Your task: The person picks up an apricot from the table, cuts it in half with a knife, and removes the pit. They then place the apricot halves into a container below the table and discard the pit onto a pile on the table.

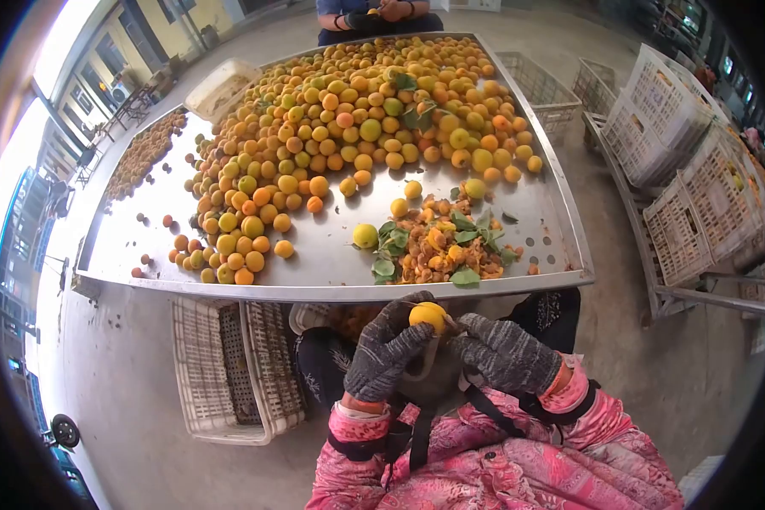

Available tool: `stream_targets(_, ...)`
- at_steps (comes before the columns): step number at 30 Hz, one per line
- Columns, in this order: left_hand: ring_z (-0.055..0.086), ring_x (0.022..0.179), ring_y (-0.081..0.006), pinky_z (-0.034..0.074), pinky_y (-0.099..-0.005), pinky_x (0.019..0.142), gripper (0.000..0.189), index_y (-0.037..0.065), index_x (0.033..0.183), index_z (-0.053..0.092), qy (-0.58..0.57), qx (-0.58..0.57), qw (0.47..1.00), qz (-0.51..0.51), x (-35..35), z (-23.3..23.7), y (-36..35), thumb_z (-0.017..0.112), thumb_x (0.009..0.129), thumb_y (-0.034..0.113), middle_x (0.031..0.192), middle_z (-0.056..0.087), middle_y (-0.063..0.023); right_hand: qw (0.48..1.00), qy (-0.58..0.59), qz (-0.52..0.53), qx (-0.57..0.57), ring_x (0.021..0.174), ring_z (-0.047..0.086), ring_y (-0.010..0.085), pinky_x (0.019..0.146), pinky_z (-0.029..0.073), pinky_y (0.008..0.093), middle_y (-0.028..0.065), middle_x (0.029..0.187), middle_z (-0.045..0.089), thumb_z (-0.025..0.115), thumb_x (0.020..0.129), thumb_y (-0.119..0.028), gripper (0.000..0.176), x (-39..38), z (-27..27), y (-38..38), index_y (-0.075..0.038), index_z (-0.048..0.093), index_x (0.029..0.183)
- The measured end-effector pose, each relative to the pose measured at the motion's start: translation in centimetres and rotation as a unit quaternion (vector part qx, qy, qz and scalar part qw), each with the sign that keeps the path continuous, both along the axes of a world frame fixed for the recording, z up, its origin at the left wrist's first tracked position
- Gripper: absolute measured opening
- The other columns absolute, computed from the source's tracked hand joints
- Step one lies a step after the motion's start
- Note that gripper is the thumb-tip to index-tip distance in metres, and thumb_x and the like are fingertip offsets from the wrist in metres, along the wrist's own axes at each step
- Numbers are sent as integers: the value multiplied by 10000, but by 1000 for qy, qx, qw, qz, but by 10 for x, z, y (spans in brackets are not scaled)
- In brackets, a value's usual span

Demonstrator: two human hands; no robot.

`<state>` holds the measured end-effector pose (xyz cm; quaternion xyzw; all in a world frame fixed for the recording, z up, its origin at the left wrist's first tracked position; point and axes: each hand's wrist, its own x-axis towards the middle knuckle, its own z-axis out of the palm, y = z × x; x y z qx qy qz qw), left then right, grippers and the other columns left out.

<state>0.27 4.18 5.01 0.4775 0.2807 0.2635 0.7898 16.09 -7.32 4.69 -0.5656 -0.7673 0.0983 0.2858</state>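
A yellow fruit is held just below the near edge of the metal table. My left hand, in a dark grey knitted glove, has its fingers wrapped round the fruit's left side. Close to the fruit's right side, my right hand, gloved the same way, pinches something small and dark that I cannot make out. On the table above my hands lies a pile of torn orange fruit pieces and green leaves. A large heap of yellow and orange fruit spreads behind it.
White crates stand on the floor below the table at left. More crates are stacked on a cart at right. A white basin sits at the table's far left edge. Across the table is another person, hands together.
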Motion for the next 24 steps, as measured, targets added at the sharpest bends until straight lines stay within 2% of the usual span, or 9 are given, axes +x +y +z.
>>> stream_targets(2, 532, 925, -124, 419, -238, 826, 349, -16, 1169, 495, 24, -8, 1000, -19, 2, -5, -3, 559, 852, 116, 1021, 577, -65, 1000, 11, -5, 10, 863, 576, 363, 730, 493, 412, 248, 1001, 550, 525, 795, -77, 260, -7, 0, 2, 45, 576, 1018)
stream_targets(5, 536, 923, -127, 414, -242, 839, 313, -20, 1134, 510, -22, -48, 993, 105, 21, -18, -28, 542, 866, 138, 1012, 582, -77, 992, 41, -98, 73, 820, 581, 360, 704, 497, 408, 242, 968, 550, 523, 806, -82, 251, -31, -9, 4, 43, 575, 1017)
stream_targets(8, 535, 900, -121, 418, -240, 805, 303, -16, 1116, 520, -48, -47, 985, 159, 27, -16, -37, 532, 880, 174, 996, 587, -68, 955, 211, -196, -70, 841, 580, 350, 714, 495, 401, 238, 985, 548, 526, 792, -83, 263, -36, -14, 2, 31, 578, 1024)
stream_targets(10, 533, 898, -117, 417, -237, 801, 308, -13, 1120, 519, -17, -36, 995, 97, 20, -17, -26, 535, 879, 179, 994, 585, -61, 992, 26, -119, 27, 881, 575, 353, 715, 491, 393, 240, 1023, 545, 531, 773, -72, 279, -24, -13, -1, 29, 576, 1029)
stream_targets(15, 525, 892, -102, 421, -232, 778, 315, -7, 1126, 520, 81, 31, 994, -66, 3, -12, 0, 542, 878, 185, 1002, 577, -40, 993, -76, -43, 73, 912, 577, 326, 758, 483, 365, 202, 1108, 527, 600, 703, -115, 441, -5, -22, -3, 16, 522, 1117)
stream_targets(17, 531, 889, -108, 427, -240, 774, 310, -10, 1124, 520, 31, 16, 999, 15, 13, -18, -13, 535, 881, 182, 1005, 581, -50, 991, -88, -49, 88, 932, 572, 330, 777, 478, 371, 201, 1119, 523, 590, 718, -105, 433, -14, -20, 2, 24, 515, 1125)
stream_targets(19, 537, 886, -114, 433, -247, 771, 305, -13, 1121, 520, -19, 0, 995, 98, 21, -23, -25, 528, 885, 180, 1009, 584, -60, 918, 348, -188, -43, 852, 580, 374, 694, 474, 406, 253, 974, 568, 535, 829, -115, 314, -39, -19, 10, 44, 508, 1099)
stream_targets(23, 556, 882, -141, 453, -299, 768, 304, -29, 1083, 532, 25, 24, 986, 166, 23, -44, -27, 493, 900, 210, 987, 596, -100, 950, 252, -186, -18, 798, 580, 384, 660, 464, 421, 253, 915, 578, 532, 851, -146, 338, -38, -28, 6, 52, 472, 1118)
stream_targets(24, 559, 862, -129, 461, -291, 737, 302, -27, 1068, 537, 73, 343, 920, 176, 19, -46, -21, 512, 889, 215, 957, 599, -89, 957, 223, -186, -15, 786, 580, 385, 647, 462, 424, 251, 906, 580, 535, 845, -139, 327, -36, -28, 4, 50, 480, 1106)
